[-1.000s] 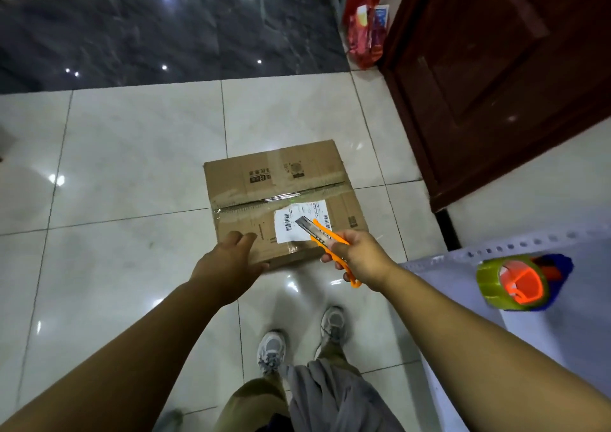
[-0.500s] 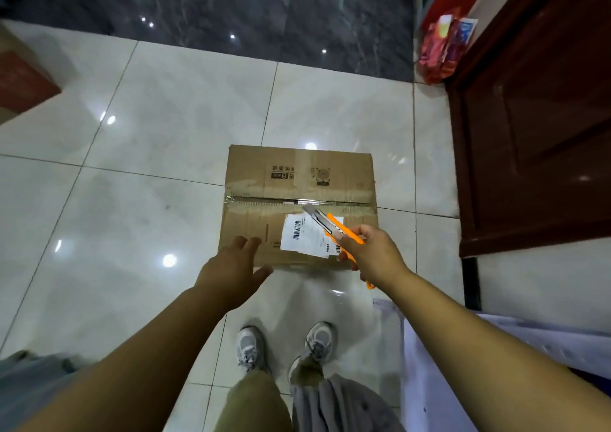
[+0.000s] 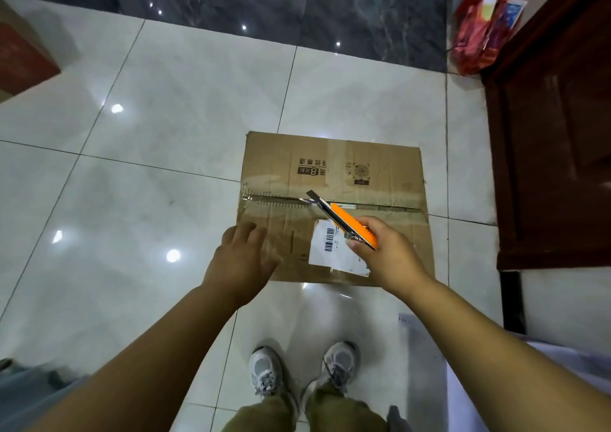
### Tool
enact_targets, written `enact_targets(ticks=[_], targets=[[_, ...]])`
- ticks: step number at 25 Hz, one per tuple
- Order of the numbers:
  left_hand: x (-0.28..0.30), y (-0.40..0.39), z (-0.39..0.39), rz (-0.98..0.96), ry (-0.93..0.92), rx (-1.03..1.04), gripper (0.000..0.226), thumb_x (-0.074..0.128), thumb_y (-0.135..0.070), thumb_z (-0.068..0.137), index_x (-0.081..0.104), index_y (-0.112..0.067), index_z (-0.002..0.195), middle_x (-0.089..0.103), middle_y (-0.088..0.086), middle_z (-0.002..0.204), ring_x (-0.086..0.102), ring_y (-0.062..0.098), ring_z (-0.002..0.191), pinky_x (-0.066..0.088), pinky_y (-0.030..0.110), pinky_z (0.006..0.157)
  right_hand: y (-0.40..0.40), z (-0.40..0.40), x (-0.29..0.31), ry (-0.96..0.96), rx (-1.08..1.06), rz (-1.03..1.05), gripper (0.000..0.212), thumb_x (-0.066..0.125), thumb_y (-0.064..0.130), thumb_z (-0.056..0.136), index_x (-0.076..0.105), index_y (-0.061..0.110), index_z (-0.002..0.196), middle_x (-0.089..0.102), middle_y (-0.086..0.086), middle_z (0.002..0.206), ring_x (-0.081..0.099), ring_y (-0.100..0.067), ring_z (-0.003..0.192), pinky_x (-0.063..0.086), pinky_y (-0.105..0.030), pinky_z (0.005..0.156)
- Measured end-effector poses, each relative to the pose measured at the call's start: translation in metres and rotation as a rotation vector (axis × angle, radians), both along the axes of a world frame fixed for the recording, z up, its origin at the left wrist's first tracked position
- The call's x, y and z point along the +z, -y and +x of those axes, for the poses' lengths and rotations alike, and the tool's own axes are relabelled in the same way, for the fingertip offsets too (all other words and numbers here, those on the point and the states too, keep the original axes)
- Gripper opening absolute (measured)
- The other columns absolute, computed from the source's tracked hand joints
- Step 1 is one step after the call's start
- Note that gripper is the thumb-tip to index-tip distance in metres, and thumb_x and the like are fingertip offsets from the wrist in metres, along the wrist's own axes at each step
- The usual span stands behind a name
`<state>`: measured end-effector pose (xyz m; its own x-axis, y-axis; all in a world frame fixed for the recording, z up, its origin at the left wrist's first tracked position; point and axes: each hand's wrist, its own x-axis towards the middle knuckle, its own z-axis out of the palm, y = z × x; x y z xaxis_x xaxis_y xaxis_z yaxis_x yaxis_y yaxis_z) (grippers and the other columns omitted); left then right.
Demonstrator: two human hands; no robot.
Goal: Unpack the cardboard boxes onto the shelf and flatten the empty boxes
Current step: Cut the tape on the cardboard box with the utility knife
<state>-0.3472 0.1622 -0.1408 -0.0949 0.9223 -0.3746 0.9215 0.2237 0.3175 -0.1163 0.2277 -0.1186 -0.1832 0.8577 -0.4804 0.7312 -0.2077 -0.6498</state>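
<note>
A brown cardboard box (image 3: 334,207) lies flat on the shiny white floor (image 3: 165,140), right in front of the person's two gray shoes (image 3: 264,370). The box is closed, so what is inside cannot be seen. A strip of clear tape (image 3: 330,202) runs across its middle seam, and a white label (image 3: 332,248) with a bar code sticks on the near half. The right hand (image 3: 385,254) has its fingers curled around an orange knife (image 3: 347,221), and the blade tip is over the tape seam. The left hand (image 3: 243,259) is spread out, fingers loose, over the near left corner of the box; whether it touches cannot be told. There is wide open floor to the left of the box. A dark wooden door (image 3: 555,154) stands close on the right. A red bag (image 3: 479,38) sits far back by the door, and a red box (image 3: 20,58) sits at the far left edge.
</note>
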Motion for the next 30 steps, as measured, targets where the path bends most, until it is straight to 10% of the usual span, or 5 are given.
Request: enact_targets(ticks=[6,20,30], targets=[[-0.059,-0.022,-0.013,0.109,-0.012,0.076,0.065,0.061,-0.044,0.088,0.039,-0.014,0.141,0.027,0.012,0.152,0.023,0.032,0.138,0.031,0.044,0.109,-0.023,-0.014,-0.051,-0.051,0.056,0.117,0.036,0.068,0.028,0.089,0.062,0.038,0.123,0.068,0.011,0.106,0.061,-0.013,0.095,0.048,-0.029,0.084],[-0.141,-0.032,-0.011,0.607,0.075,0.221,0.044,0.051,-0.031,0.096,0.054,-0.007,0.133,0.049,0.006,0.138,0.038,0.023,0.130,0.030,0.030,0.106,-0.071,-0.038,-0.114,-0.327,0.253,0.410,0.041,0.073,0.019,0.084,0.066,0.048,0.112,0.065,0.018,0.106,0.067,-0.003,0.089,0.057,-0.021,0.073],[-0.151,-0.030,-0.011,0.706,0.019,0.246,0.039,0.059,-0.029,0.091,0.064,-0.004,0.120,0.062,0.009,0.121,0.053,0.027,0.116,0.033,0.026,0.094,-0.081,-0.078,-0.100,0.041,0.552,0.620,0.037,0.063,0.041,0.086,0.057,0.052,0.121,0.061,0.023,0.102,0.055,-0.004,0.095,0.049,-0.039,0.085]])
